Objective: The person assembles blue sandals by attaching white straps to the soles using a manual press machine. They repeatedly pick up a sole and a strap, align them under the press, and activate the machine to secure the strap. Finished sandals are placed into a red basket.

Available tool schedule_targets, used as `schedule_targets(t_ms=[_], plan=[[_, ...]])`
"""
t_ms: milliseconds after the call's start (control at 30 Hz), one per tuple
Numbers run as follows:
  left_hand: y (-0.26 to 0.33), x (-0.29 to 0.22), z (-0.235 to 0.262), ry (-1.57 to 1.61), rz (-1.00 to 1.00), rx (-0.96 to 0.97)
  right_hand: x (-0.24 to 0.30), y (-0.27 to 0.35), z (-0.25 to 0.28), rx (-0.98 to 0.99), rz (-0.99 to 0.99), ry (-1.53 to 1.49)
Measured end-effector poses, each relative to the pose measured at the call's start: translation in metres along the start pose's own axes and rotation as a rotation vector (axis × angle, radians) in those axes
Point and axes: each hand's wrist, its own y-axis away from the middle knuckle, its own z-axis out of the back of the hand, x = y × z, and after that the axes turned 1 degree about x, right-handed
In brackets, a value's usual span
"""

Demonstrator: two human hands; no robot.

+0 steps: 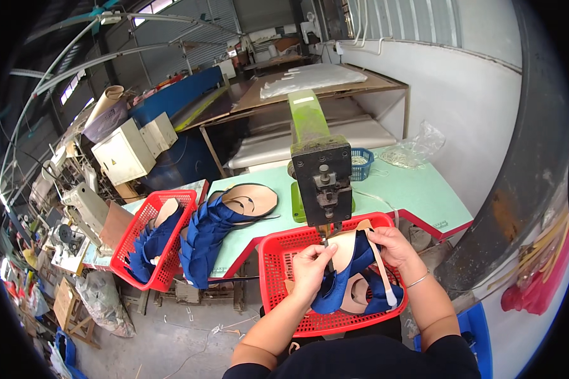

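The worker's left hand (310, 268) and right hand (393, 246) pinch a blue-and-beige fabric piece (348, 254) over a red perforated plastic basket (274, 273).

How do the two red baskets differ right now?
The near basket sits directly in front of the person; the left basket sits off to the person's left.
The left hand and right hand hold a blue-and-tan piece over the near basket; neither touches the left basket.
Both have perforated walls, and blue-and-tan material shows within both rims.
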Motion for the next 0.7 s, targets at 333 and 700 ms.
schedule_targets(t_ms=[333,700], plan=[[0.01,0.013,0.017,0.14,-0.117,-0.072,0.004,-0.008,-0.032,-0.051,-0.035,0.03],[0.012,0.017,0.047,0.345,-0.032,-0.078,-0.007,-0.011,-0.059,-0.024,-0.03,0.088]])
